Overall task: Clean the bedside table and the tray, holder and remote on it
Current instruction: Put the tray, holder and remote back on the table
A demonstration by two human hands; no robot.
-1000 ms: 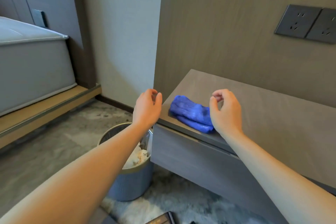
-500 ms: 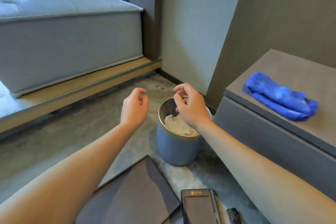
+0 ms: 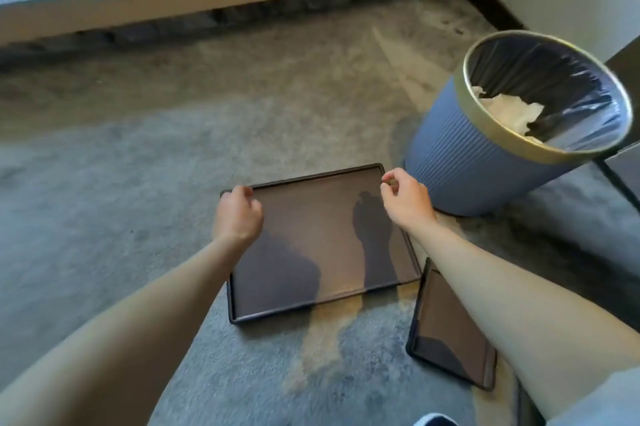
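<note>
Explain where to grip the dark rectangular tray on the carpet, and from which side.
Probably pinch the dark rectangular tray by its raised rim at both side edges, from above: it lies flat on the grey carpet, leaving only the rim free.

grey carpet [image 3: 104,218], dark tray [image 3: 311,218], smaller dark holder [image 3: 446,332], blue bin [image 3: 450,155]

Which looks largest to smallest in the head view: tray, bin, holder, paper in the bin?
Largest: bin and tray, too alike to rank.
Then: holder, partly hidden.
Smallest: paper.
</note>
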